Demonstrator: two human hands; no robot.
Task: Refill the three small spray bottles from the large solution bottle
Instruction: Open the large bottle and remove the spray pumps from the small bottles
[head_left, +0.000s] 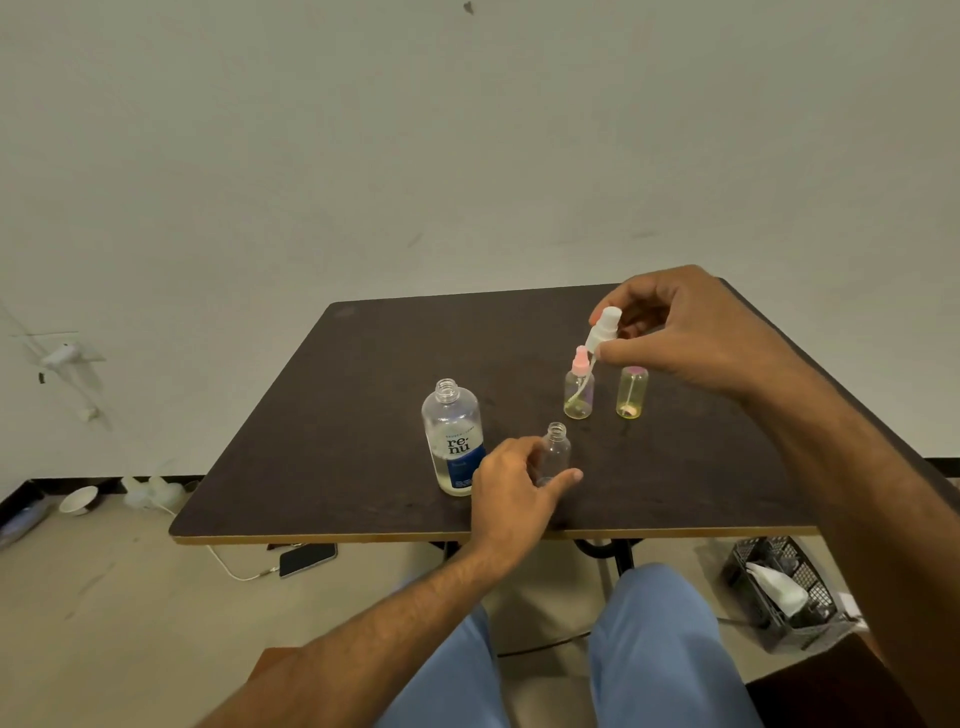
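Note:
The large clear solution bottle (453, 437) with a blue "renu" label stands uncapped on the dark table (337, 415), with a little liquid at its bottom. Just right of it my left hand (514, 488) holds a small clear bottle (555, 451) whose neck has no top. My right hand (696, 332) pinches a white spray top (602, 327) in the air, its dip tube hanging down. Below that top stands a small bottle with a pink sprayer (578, 389). A capped yellowish small bottle (631, 392) stands to its right.
A phone on a charging cable (307, 560) lies on the floor under the table's front edge. A grey plastic crate (789, 592) sits on the floor at the right. A white bowl (79, 500) and clutter lie by the wall at the left.

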